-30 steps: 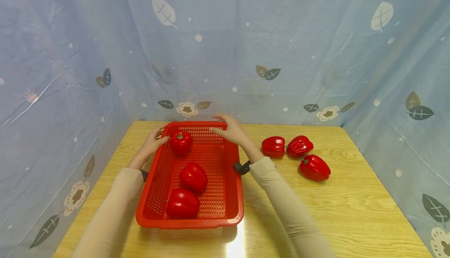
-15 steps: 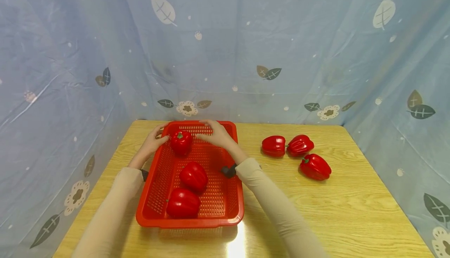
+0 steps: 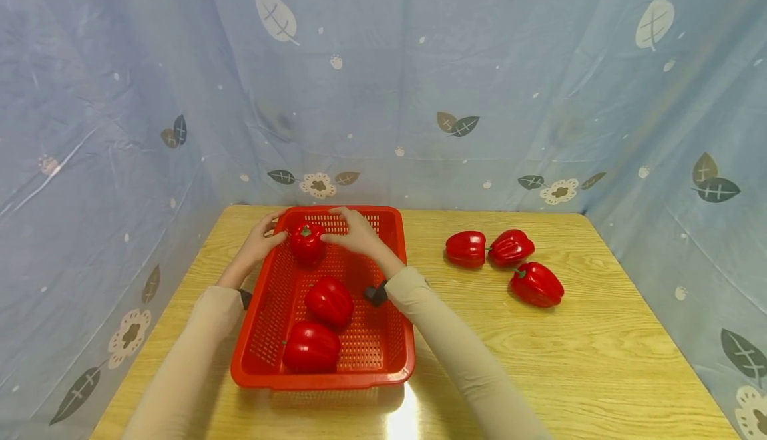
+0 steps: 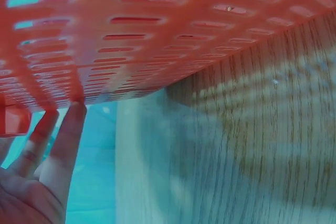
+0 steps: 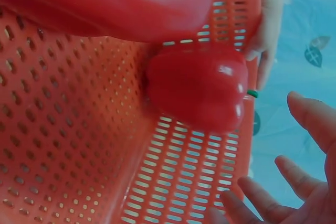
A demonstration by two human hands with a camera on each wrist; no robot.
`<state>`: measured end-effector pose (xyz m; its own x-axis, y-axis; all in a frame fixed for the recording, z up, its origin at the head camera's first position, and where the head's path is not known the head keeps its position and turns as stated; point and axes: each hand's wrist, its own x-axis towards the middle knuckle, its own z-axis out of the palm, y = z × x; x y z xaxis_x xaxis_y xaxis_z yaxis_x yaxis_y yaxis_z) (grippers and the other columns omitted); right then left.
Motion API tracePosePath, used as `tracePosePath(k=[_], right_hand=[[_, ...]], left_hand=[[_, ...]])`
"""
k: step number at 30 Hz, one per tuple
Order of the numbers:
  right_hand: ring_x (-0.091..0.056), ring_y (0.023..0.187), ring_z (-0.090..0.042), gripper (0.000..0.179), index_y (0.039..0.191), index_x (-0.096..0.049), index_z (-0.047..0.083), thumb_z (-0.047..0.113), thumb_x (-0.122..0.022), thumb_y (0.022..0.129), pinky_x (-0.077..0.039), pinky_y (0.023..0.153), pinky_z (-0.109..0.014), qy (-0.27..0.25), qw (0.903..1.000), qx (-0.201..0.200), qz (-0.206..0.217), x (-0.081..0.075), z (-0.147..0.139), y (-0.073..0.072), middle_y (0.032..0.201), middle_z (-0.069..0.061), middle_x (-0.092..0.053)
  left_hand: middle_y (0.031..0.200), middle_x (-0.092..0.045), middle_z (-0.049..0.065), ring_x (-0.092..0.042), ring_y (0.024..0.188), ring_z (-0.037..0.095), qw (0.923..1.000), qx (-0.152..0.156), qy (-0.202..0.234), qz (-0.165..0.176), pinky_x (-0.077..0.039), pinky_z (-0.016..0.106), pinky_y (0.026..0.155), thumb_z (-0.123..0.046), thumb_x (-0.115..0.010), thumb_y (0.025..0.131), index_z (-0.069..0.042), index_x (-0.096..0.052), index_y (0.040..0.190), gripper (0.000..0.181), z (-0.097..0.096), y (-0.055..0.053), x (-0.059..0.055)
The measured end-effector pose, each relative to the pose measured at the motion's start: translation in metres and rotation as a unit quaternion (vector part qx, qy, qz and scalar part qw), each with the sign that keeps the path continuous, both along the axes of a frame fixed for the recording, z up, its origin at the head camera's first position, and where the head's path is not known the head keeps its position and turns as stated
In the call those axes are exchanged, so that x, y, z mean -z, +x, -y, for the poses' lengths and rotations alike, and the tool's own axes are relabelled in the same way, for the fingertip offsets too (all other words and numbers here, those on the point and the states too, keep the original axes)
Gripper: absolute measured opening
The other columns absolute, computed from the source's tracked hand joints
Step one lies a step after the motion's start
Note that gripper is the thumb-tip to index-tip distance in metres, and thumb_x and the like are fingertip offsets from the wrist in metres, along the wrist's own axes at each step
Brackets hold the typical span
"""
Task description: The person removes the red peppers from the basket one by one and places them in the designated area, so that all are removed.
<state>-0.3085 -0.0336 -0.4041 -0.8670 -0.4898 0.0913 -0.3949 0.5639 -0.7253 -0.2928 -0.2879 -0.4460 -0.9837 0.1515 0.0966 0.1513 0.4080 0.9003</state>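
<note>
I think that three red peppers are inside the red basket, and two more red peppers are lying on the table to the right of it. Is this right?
Not quite: three red peppers, not two, lie on the table to the right of the red basket, as the head view shows. The rest is right.

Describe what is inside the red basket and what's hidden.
An upright red pepper stands near the far left corner; a middle pepper and a near pepper sit closer to the front. Covered: their undersides, and part of the basket behind the right hand.
</note>
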Motion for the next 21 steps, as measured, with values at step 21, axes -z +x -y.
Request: tracePosePath(k=[21], right_hand=[[-0.048, 0.119, -0.021, 0.072, 0.139, -0.039, 0.016, 0.042, -0.070, 0.079, -0.042, 0.097, -0.039, 0.101, 0.9942, 0.006, -0.035, 0.012, 0.029, 0.004, 0.133, -0.006, -0.050]], left_hand=[[0.131, -0.043, 0.030, -0.044, 0.118, 0.041, 0.9999, -0.006, -0.007, 0.008, -0.050, 0.042, 0.082, -0.012, -0.050, 0.095, -0.005, -0.025, 0.146, 0.058, -0.002, 0.001, -0.004]])
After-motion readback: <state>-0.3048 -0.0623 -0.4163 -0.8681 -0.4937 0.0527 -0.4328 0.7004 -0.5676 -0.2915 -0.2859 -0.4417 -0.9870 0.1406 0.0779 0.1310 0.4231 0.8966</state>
